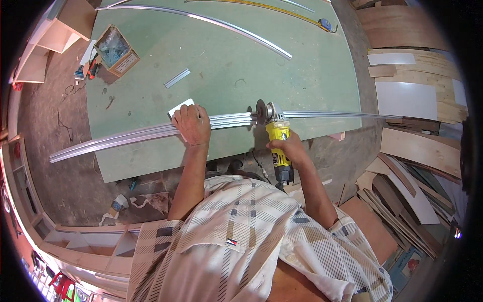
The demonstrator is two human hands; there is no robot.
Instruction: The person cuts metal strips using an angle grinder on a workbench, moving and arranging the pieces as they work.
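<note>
Several long silver aluminium profiles [126, 133] lie side by side across the near part of the green tabletop, their left ends jutting past its edge. My left hand [192, 124] is closed over a small white board piece [180, 107] laid across the profiles, pressing on them. My right hand [288, 147] grips the yellow body of an angle grinder [278, 132]. The grinder's thin cutting disc [261, 111] stands upright at the profiles, right of my left hand. Whether the disc touches or spins, I cannot tell. Part of the white piece is hidden under my fingers.
A short profile offcut [177, 78] lies beyond my left hand. Farther back are a long profile [221, 22] and an extended tape measure [326, 24]. An open cardboard box [124, 63] with plastic bags sits at the left edge. Boards [407, 98] are stacked at the right.
</note>
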